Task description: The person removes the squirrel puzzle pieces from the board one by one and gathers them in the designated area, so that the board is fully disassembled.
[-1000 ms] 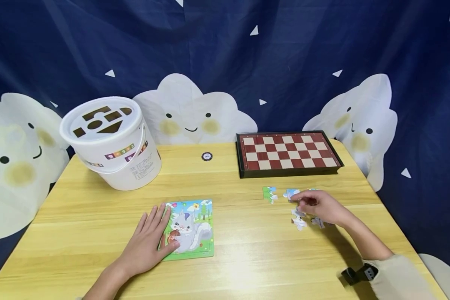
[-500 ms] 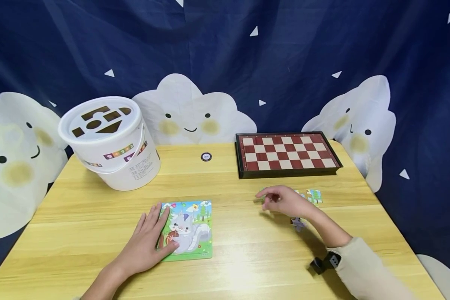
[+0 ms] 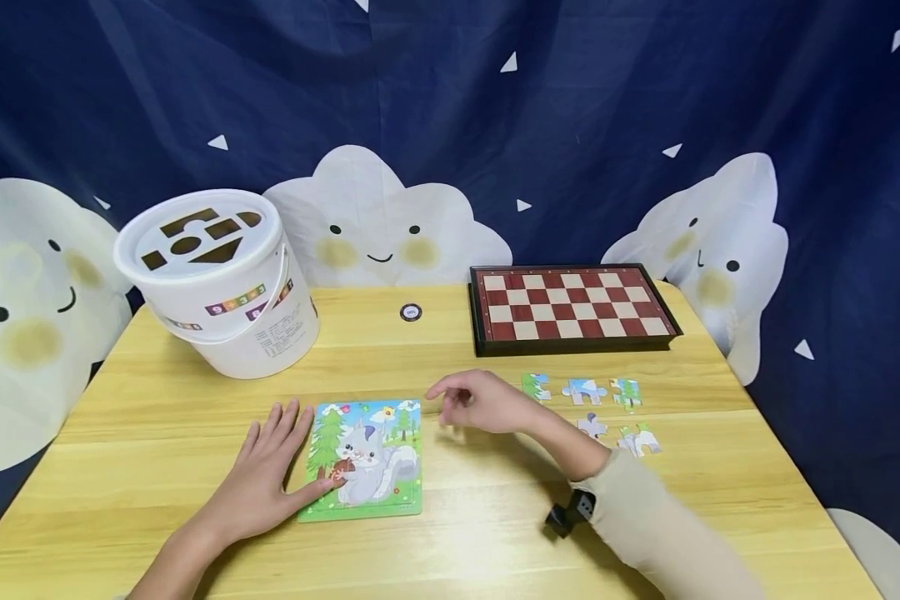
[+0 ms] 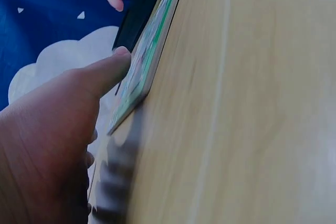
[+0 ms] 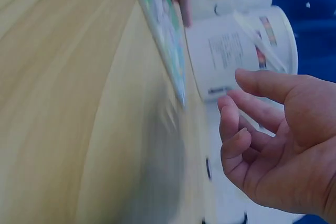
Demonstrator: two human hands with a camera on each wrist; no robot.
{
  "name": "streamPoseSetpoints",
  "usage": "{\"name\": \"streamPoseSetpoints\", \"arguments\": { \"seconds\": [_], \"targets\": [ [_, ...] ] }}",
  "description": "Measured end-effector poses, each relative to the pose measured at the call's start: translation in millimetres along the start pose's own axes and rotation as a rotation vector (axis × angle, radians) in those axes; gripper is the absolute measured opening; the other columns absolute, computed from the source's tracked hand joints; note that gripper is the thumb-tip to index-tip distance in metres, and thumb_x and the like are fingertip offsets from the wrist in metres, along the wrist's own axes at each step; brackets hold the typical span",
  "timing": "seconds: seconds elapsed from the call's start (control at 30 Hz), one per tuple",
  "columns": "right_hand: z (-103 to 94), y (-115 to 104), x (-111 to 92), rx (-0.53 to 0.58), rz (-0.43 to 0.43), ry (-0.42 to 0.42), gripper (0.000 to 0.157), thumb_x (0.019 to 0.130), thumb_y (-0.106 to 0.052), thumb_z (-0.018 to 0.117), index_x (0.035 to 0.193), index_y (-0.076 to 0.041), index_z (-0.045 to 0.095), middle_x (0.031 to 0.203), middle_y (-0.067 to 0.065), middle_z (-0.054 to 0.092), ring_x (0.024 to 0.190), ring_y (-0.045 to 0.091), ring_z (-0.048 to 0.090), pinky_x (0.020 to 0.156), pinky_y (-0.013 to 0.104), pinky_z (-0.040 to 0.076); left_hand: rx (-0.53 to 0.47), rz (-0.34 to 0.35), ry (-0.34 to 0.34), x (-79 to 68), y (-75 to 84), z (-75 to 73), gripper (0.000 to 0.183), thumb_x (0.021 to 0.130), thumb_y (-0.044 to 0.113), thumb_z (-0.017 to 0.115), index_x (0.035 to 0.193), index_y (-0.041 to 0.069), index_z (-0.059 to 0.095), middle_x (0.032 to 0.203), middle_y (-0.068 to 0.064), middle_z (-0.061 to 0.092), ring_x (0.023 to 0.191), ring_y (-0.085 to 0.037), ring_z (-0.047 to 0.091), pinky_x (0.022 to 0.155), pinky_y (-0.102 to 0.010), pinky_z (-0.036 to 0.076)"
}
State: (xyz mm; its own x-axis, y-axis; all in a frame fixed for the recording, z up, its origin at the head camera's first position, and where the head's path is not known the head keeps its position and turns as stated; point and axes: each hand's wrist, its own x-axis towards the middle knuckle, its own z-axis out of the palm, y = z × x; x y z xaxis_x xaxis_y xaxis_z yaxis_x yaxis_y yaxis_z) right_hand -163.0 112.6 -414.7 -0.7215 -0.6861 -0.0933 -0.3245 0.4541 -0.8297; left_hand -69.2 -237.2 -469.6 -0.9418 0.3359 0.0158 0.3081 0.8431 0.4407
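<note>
A square squirrel puzzle (image 3: 375, 467) lies on the table, its picture facing up. At its left side my left hand (image 3: 266, 479) has its fingers stretched out, and the thumb tip overlaps the puzzle. My right hand (image 3: 483, 402) is just off the puzzle's upper right corner. In the right wrist view its fingers (image 5: 236, 148) are loosely bent, with nothing between them and the thumb. Several loose jigsaw pieces lie to the right, among them a blue sky piece (image 3: 585, 391), a green piece (image 3: 536, 386) and a grey-white piece (image 3: 639, 439).
Behind the loose pieces sits a red-and-white checkerboard (image 3: 573, 307) in a black frame. A white bucket (image 3: 262, 337) with shape holes in its lid stands at the back left. Between them lies a small round dark chip (image 3: 411, 312). A blue cloud-print curtain (image 3: 435, 92) hangs behind the table.
My right hand has moved left from the loose pieces to the puzzle's right side, uncovering them. My left hand has slid slightly left, so its fingers no longer overlap the puzzle's upper left part.
</note>
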Motion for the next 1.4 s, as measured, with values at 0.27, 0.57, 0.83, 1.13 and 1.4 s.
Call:
{"name": "streamPoseSetpoints", "arguments": {
  "seconds": [0.27, 0.57, 0.83, 1.13, 1.4],
  "targets": [
    [39.1, -17.0, 32.9, 0.023, -0.008, -0.015, 0.038, 0.093, -0.005, 0.073, 0.13, 0.001, 0.066, 0.09, -0.004, 0.069, 0.08, 0.006, 0.061, 0.076, 0.022, 0.053, -0.035, 0.021, -0.01, -3.0, -8.6, -0.2, 0.097, 0.091, 0.059, 0.068, 0.163, 0.012, 0.024, 0.167, -0.024, 0.014, 0.154, -0.046, 0.007, 0.124, -0.051, -0.009],
    [79.2, -24.9, 59.7, -0.004, 0.028, -0.004, 0.034, 0.092, -0.008, 0.075, 0.125, 0.0, 0.07, 0.095, -0.001, 0.07, 0.078, 0.0, 0.057, 0.074, 0.016, 0.05, -0.034, 0.081, 0.015, -6.6, -14.6, 1.7, 0.093, 0.092, 0.053, 0.07, 0.163, 0.014, 0.026, 0.165, -0.029, 0.015, 0.153, -0.048, 0.009, 0.124, -0.045, -0.012],
    [99.4, -34.8, 66.7, -0.032, 0.037, -0.006, 0.039, 0.091, -0.007, 0.075, 0.129, -0.001, 0.068, 0.099, -0.001, 0.069, 0.076, -0.002, 0.055, 0.07, 0.013, 0.048, -0.009, 0.109, 0.029, -9.9, -16.6, 4.6, 0.09, 0.091, 0.052, 0.071, 0.162, 0.014, 0.029, 0.165, -0.029, 0.015, 0.154, -0.044, 0.007, 0.123, -0.044, -0.013],
    [102.3, -39.9, 67.1, -0.047, 0.059, 0.002, 0.038, 0.092, -0.008, 0.075, 0.129, -0.004, 0.069, 0.1, -0.003, 0.068, 0.075, -0.002, 0.055, 0.069, 0.013, 0.048, -0.021, 0.073, -0.005, -6.3, -15.0, 1.4, 0.092, 0.091, 0.055, 0.07, 0.163, 0.016, 0.028, 0.166, -0.027, 0.012, 0.154, -0.044, 0.006, 0.123, -0.05, -0.011],
    [104.8, -41.5, 69.4, -0.008, 0.038, 0.038, 0.036, 0.093, -0.004, 0.071, 0.129, -0.001, 0.069, 0.09, -0.005, 0.063, 0.068, 0.001, 0.048, 0.064, 0.015, 0.043, -0.024, 0.062, -0.015, -6.1, -11.9, -0.3, 0.092, 0.091, 0.056, 0.07, 0.163, 0.016, 0.028, 0.167, -0.027, 0.012, 0.154, -0.044, 0.006, 0.123, -0.049, -0.011]
  ]
}}
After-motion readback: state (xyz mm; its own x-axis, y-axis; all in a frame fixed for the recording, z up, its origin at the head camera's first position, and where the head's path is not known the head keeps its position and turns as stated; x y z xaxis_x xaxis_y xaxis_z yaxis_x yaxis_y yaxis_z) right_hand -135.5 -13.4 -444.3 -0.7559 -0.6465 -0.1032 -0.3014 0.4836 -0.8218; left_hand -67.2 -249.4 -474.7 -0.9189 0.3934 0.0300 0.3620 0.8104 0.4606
